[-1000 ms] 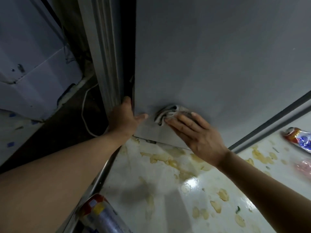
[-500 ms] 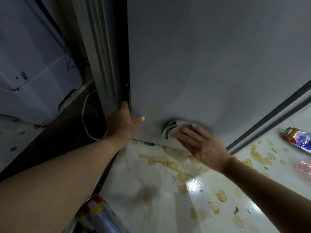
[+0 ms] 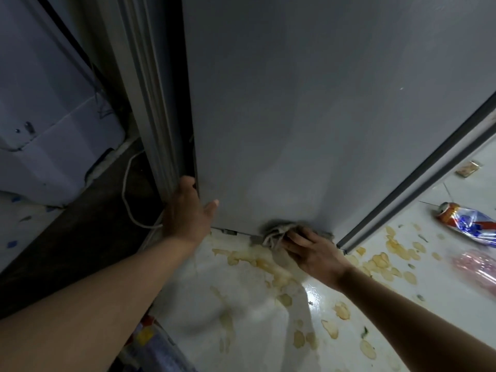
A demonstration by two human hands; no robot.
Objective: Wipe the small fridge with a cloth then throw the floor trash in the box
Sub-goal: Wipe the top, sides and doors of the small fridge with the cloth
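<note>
On the stained white floor [image 3: 241,304], the right hand [image 3: 311,251] presses a crumpled grey cloth [image 3: 276,233] against the bottom edge of the grey fridge side [image 3: 295,116]; the left hand [image 3: 188,210] grips its corner. Wiping looks nearly done. Beyond, a crushed red-and-blue can [image 3: 467,222] and pink plastic wrapper [image 3: 477,267] remain unpicked. No box shows.

Single head-worn view, looking steeply down and forward, close to the fridge [image 3: 308,116] base and stained floor [image 3: 255,318]
</note>
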